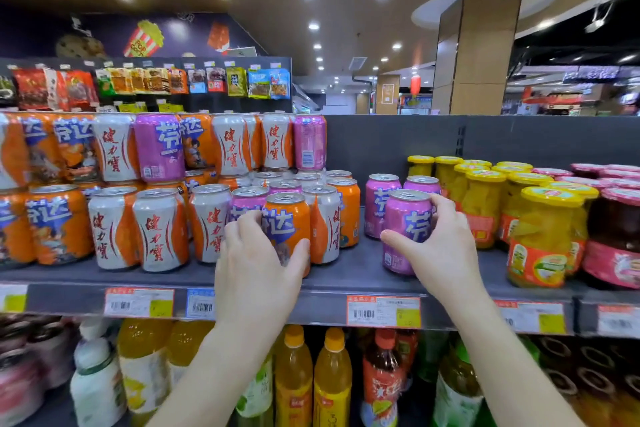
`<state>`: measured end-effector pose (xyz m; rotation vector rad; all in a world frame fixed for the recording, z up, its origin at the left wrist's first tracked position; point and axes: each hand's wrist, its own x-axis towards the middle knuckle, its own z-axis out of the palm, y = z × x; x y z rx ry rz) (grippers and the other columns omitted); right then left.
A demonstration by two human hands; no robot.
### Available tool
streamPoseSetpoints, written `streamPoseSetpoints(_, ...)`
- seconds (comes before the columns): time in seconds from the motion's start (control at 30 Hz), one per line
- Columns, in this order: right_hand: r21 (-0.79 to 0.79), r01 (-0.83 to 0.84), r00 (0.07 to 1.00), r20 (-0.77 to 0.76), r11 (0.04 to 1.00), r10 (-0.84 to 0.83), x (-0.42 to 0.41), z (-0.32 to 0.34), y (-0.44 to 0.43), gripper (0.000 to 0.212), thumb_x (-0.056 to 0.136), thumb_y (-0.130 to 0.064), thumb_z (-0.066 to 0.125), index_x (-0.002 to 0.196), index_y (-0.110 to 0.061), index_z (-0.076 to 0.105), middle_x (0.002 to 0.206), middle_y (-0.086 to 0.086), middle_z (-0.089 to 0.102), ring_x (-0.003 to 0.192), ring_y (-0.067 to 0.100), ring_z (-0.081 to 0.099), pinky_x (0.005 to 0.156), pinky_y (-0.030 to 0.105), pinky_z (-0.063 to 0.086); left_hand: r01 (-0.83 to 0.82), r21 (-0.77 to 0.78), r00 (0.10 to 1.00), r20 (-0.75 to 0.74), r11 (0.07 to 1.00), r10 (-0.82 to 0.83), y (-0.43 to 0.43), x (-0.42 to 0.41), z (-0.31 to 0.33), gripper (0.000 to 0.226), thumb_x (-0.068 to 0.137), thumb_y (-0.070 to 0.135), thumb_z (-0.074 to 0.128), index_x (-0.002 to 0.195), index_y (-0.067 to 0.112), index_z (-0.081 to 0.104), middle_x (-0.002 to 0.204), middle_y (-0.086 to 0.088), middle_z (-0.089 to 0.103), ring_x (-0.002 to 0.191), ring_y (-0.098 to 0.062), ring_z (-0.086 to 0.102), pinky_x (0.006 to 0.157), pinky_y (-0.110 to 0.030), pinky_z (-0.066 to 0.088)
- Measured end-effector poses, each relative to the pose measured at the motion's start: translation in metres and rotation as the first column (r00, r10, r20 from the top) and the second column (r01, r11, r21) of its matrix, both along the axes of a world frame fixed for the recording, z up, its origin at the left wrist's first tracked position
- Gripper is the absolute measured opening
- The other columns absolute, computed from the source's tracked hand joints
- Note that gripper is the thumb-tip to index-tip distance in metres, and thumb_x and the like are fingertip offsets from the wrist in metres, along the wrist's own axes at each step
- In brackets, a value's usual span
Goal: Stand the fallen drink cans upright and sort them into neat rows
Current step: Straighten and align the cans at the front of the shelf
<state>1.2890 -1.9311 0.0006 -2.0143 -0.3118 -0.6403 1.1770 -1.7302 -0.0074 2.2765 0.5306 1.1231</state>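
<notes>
While my left hand curls round a smooth orange can, my right hand wraps a glossy purple can. Both metal cylinders stand upright near the front edge of the grey shelf.

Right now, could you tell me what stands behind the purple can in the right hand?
Two upright purple cans: the left rear can shows its side, the right rear can only its top. The held can and right hand cover the rest.
</notes>
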Motion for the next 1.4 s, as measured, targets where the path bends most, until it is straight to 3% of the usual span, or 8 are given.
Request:
streamPoseSetpoints(0.13, -0.053, -0.135, 0.985, -0.111, 0.989, 0.129, -0.010, -0.002, -0.011, 0.100, 0.081, -0.025, 0.081, 0.158, -0.035, 0.018, 0.143, -0.007, 0.051, 0.121, 0.012, 0.054, 0.090, 0.026, 0.044, -0.052, -0.046, 0.996, -0.081, 0.998, 0.048, -0.003, 0.001, -0.012, 0.079, 0.081, 0.062, 0.074, 0.136, 0.013, 0.044, 0.129, -0.008, 0.055, 0.121, -0.030, 0.056, 0.100, -0.047, 0.050)
streamPoseSetpoints(0.4, -0.130, -0.095, 0.987, -0.141, 0.987, 0.077, 0.014, 0.007, 0.000, 0.078, 0.078, -0.031, 0.085, 0.142, -0.020, 0.042, 0.137, 0.004, 0.061, 0.120, 0.022, 0.061, 0.092, 0.033, 0.052, -0.101, -0.050, 0.993, -0.065, 0.994, 0.098, -0.008, 0.007, -0.016, 0.081, 0.081, 0.059, 0.075, 0.138, 0.011, 0.044, 0.131, -0.010, 0.057, 0.121, -0.032, 0.057, 0.102, -0.051, 0.046)
streamPoseSetpoints(0.53, -0.186, -0.065, 0.987, -0.156, 0.980, 0.036, 0.020, 0.009, 0.006, 0.076, 0.079, -0.036, 0.084, 0.139, -0.018, 0.041, 0.139, 0.007, 0.059, 0.124, 0.026, 0.059, 0.096, 0.041, 0.054, -0.126, -0.043, 0.991, -0.049, 0.991, 0.124, -0.011, 0.009, -0.017, 0.081, 0.082, 0.058, 0.074, 0.141, 0.011, 0.045, 0.133, -0.010, 0.055, 0.124, -0.032, 0.054, 0.105, -0.052, 0.040)
streamPoseSetpoints(0.8, -0.123, -0.104, 0.973, -0.220, 0.987, 0.075, 0.017, 0.006, -0.002, 0.079, 0.080, -0.031, 0.083, 0.144, -0.015, 0.039, 0.136, 0.005, 0.061, 0.120, 0.021, 0.060, 0.083, 0.027, 0.044, -0.125, -0.042, 0.992, -0.029, 0.991, 0.124, -0.009, 0.010, -0.022, 0.080, 0.084, 0.061, 0.071, 0.142, 0.014, 0.044, 0.135, -0.008, 0.054, 0.127, -0.029, 0.052, 0.107, -0.052, 0.036)
streamPoseSetpoints(0.97, -0.017, 0.049, 0.995, 0.085, 0.999, -0.048, 0.007, 0.000, 0.001, 0.048, 0.083, -0.022, 0.078, 0.124, -0.017, 0.053, 0.111, 0.001, 0.065, 0.100, 0.018, 0.064, 0.075, 0.025, 0.045, -0.084, -0.057, 0.996, -0.011, 0.995, 0.084, -0.006, 0.009, -0.023, 0.079, 0.084, 0.067, 0.068, 0.143, 0.020, 0.045, 0.136, -0.002, 0.054, 0.128, -0.024, 0.052, 0.109, -0.049, 0.035)
streamPoseSetpoints(1.13, 0.047, -0.129, 0.965, 0.237, 0.991, 0.114, -0.025, 0.003, 0.020, 0.024, 0.085, -0.013, 0.073, 0.103, -0.023, 0.061, 0.091, -0.009, 0.066, 0.083, 0.003, 0.062, 0.067, 0.006, 0.043, -0.031, -0.157, 0.981, 0.185, 0.987, 0.061, 0.016, -0.007, -0.012, 0.068, 0.087, 0.075, 0.051, 0.132, 0.024, 0.055, 0.118, 0.007, 0.058, 0.112, -0.017, 0.059, 0.103, -0.051, 0.049)
streamPoseSetpoints(1.27, -0.010, -0.327, 0.934, 0.151, 0.945, 0.324, -0.037, 0.004, 0.042, 0.023, 0.084, -0.014, 0.076, 0.101, -0.024, 0.064, 0.087, -0.012, 0.069, 0.083, -0.001, 0.063, 0.071, 0.007, 0.046, -0.049, 0.048, 0.974, 0.223, 0.998, 0.038, 0.058, -0.008, 0.015, 0.040, 0.094, 0.039, 0.068, 0.129, 0.021, 0.060, 0.120, 0.002, 0.064, 0.111, -0.020, 0.060, 0.096, -0.045, 0.052)
streamPoseSetpoints(1.4, -0.047, -0.377, 0.920, 0.097, 0.925, 0.380, -0.040, -0.001, 0.071, 0.028, 0.081, -0.028, 0.081, 0.103, -0.028, 0.063, 0.088, -0.014, 0.068, 0.082, 0.000, 0.064, 0.073, 0.016, 0.053, 0.069, 0.330, 0.996, 0.025, 0.941, -0.081, 0.086, 0.006, 0.041, 0.045, 0.094, 0.032, 0.066, 0.138, 0.022, 0.058, 0.133, 0.002, 0.065, 0.124, -0.020, 0.056, 0.105, -0.044, 0.047)
